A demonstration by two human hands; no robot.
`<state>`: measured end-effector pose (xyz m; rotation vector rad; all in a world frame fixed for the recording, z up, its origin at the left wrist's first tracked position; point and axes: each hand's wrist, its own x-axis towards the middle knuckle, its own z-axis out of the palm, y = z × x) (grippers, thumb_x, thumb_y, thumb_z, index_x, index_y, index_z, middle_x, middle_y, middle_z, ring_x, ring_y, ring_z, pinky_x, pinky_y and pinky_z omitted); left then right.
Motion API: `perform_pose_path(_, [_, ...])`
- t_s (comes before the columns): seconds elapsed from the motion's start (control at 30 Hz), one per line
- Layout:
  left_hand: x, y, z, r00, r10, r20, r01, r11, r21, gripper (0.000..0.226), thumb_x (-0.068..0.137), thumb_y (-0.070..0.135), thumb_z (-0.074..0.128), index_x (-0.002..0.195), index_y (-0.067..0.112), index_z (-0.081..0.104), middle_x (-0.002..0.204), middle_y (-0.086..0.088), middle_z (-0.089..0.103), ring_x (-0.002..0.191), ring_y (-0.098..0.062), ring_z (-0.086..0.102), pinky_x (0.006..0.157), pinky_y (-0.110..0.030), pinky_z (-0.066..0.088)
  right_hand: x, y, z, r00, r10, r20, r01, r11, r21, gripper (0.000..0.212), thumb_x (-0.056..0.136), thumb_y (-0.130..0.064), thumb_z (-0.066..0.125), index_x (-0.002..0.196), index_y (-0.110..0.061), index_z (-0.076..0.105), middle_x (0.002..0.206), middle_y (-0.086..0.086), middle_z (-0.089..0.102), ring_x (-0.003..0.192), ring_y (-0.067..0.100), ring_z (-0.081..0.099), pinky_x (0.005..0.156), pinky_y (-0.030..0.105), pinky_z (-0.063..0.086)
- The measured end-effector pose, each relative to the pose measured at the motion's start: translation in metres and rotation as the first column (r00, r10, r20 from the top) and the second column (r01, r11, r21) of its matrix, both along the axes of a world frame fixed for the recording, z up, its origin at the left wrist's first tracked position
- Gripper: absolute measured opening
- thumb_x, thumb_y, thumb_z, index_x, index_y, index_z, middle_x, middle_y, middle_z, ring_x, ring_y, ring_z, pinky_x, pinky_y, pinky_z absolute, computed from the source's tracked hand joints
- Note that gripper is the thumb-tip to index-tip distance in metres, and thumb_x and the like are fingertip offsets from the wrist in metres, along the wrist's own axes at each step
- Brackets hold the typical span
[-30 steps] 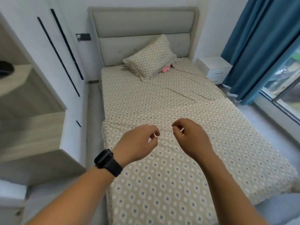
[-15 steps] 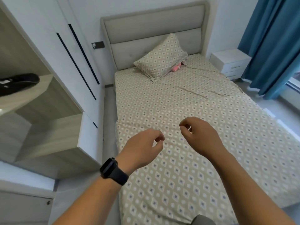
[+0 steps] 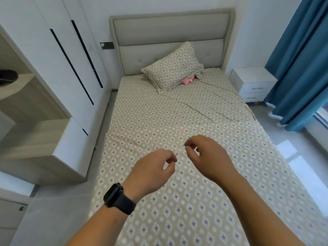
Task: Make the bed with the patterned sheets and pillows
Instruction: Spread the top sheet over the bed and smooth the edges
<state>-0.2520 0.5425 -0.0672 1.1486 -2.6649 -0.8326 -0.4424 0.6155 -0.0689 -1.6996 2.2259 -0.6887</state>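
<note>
Head view, looking down a bed from its foot. Both hands hover above the patterned sheet (image 3: pixel 177 121), apart from each other. The left hand (image 3: pixel 150 171), at 6 o'clock with a black watch (image 3: pixel 118 197) on its wrist, has fingers loosely curled, thumb close to fingertips, holding nothing visible. The right hand (image 3: pixel 209 157), just toward 3 o'clock of it, is curled the same way, also holding nothing. The patterned pillow (image 3: pixel 173 66) leans on the grey headboard (image 3: pixel 168 31) at 12 o'clock, a pink object (image 3: pixel 187 80) peeking from beneath it
</note>
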Motion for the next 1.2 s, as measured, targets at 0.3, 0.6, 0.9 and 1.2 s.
perform_pose_path(0.3, [-0.142,0.037,-0.002,0.966,-0.258,-0.009,0.259,0.966,0.011,0.021,0.1,0.041,0.047,0.115,0.038,0.061,0.111,0.021,0.061,0.099,-0.001,0.057,0.088,-0.034,0.052,-0.096,0.094,0.012,0.979,-0.189,-0.071,0.193,0.979,0.064,0.018,0.101,-0.042,0.049,0.11,-0.038,0.063,0.102,-0.023,0.061,0.095,0.001,0.054,0.082,0.026,0.05])
perform_pose_path(0.6, [-0.275,0.106,-0.011,0.96,-0.272,0.068,0.273,0.962,0.005,0.022,0.1,0.041,0.047,0.117,0.037,0.061,0.113,0.021,0.061,0.098,0.0,0.055,0.088,-0.032,0.051,-0.245,0.16,-0.015,0.968,-0.252,0.006,0.252,0.967,-0.023,0.014,0.1,-0.039,0.051,0.108,-0.038,0.063,0.099,-0.025,0.06,0.092,0.0,0.055,0.081,0.025,0.049])
perform_pose_path(0.9, [-0.452,0.2,-0.013,0.996,-0.093,-0.01,0.094,0.993,0.07,0.02,0.099,0.041,0.047,0.113,0.039,0.061,0.112,0.022,0.06,0.101,-0.001,0.057,0.088,-0.034,0.052,-0.421,0.224,-0.004,0.993,0.029,-0.113,-0.015,0.992,0.123,0.02,0.102,-0.04,0.048,0.111,-0.035,0.064,0.103,-0.018,0.062,0.095,0.006,0.056,0.082,0.03,0.051])
perform_pose_path(1.2, [-0.583,0.238,-0.007,0.988,-0.154,0.011,0.154,0.988,-0.004,0.017,0.098,0.038,0.049,0.108,0.036,0.063,0.106,0.019,0.062,0.096,-0.002,0.057,0.086,-0.035,0.052,-0.549,0.29,-0.012,0.99,-0.082,-0.113,0.099,0.983,0.155,0.019,0.101,-0.039,0.05,0.112,-0.035,0.065,0.105,-0.018,0.063,0.095,0.007,0.056,0.081,0.029,0.05])
